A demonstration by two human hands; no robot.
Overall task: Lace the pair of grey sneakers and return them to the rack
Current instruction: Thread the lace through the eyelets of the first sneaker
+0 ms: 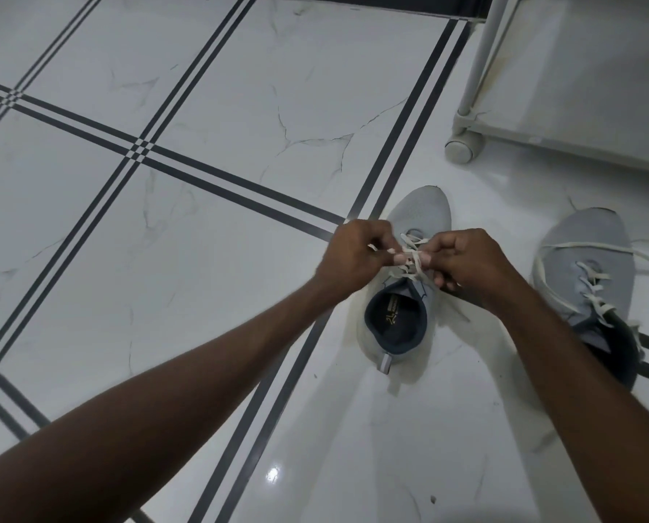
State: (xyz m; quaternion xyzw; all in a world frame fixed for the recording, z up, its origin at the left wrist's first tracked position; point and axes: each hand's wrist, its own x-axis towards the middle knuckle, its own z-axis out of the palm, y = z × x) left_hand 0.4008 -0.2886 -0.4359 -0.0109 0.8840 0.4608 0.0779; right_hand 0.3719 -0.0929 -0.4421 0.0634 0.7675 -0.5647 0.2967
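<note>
A grey sneaker (425, 213) stands on the floor, toe pointing away from me, its dark opening facing up. My left hand (357, 254) and my right hand (470, 266) meet over its tongue, each pinching a strand of its white lace (413, 245). The lace crosses between my fingers; its ends are hidden in my fists. The second grey sneaker (587, 258) sits to the right, partly behind my right forearm, with a loose white lace (617, 251) trailing across it.
The white rack (579, 107) stands at the upper right, with a post (485, 54) and a caster wheel (460, 147) near the sneakers. White marble floor tiles with dark stripe lines (187, 171) spread out to the left.
</note>
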